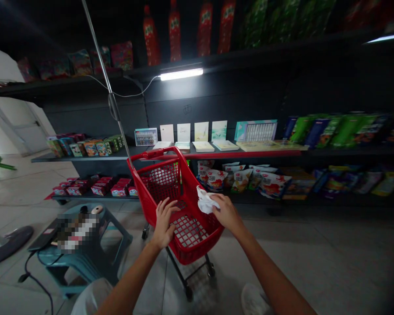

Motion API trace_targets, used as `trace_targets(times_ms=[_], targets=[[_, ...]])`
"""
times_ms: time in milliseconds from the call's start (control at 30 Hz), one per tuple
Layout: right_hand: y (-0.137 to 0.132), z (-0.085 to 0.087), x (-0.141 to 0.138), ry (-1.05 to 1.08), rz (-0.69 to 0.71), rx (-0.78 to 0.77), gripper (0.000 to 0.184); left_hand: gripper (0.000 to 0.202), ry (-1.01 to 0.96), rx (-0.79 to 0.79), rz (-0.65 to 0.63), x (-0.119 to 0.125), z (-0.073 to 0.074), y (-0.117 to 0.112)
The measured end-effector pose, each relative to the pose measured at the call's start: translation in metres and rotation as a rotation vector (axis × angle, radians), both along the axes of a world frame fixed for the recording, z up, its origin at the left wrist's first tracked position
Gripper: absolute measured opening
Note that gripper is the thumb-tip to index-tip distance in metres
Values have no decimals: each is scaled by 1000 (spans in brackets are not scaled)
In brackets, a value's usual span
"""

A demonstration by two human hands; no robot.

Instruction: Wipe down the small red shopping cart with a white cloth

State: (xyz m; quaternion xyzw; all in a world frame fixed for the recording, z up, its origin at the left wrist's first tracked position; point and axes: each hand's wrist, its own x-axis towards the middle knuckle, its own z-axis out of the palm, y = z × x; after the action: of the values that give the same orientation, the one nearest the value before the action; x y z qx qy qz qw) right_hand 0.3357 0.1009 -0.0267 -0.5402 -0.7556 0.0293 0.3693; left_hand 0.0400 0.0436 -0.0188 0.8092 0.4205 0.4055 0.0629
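A red plastic shopping cart (197, 253) on a dark wheeled frame stands right in front of me, its basket walls a grid of holes. Over its right rim, my right hand (226, 212) pinches a crumpled white tissue or cloth (206, 201); which of the two I cannot tell. My left hand (165, 221) is at the left rim with its fingers apart and nothing in them. Whether its palm rests on the rim is unclear. The basket floor shows through as an open grid.
Behind the cart run dark shelves with upright books (201, 132), snack bags (213, 178), small boxes (91, 148) and red bottles (174, 33). A lit tube lamp (181, 75) hangs there. To the left stands a blue-grey stool (82, 267) with things on it; a metal pole (100, 57) rises by the cart.
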Motion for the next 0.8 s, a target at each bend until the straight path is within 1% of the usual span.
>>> trace_targets(times_ms=[100, 200, 300, 433, 567, 667, 800], targets=[[-3, 3, -1, -9, 11, -14, 45, 45, -14, 12, 48, -4, -4, 3], [-7, 5, -1, -28, 7, -33, 44, 43, -32, -28, 72, -7, -5, 5], [-13, 6, 0, -41, 3, -32, 45, 40, -51, -84, 37, -9, 0, 3], [-18, 10, -4, -25, 30, -15, 43, 35, -52, -165, -21, -14, 10, 0], [-17, 14, -12, 3, 51, 29, 41, 39, -61, -191, -81, -25, 14, 1], [-16, 12, -18, -3, 59, 53, 41, 38, -8, -218, -91, -37, 15, 1], [-17, 7, -22, -59, 54, 27, 43, 38, 64, -245, -140, -53, 17, 3]])
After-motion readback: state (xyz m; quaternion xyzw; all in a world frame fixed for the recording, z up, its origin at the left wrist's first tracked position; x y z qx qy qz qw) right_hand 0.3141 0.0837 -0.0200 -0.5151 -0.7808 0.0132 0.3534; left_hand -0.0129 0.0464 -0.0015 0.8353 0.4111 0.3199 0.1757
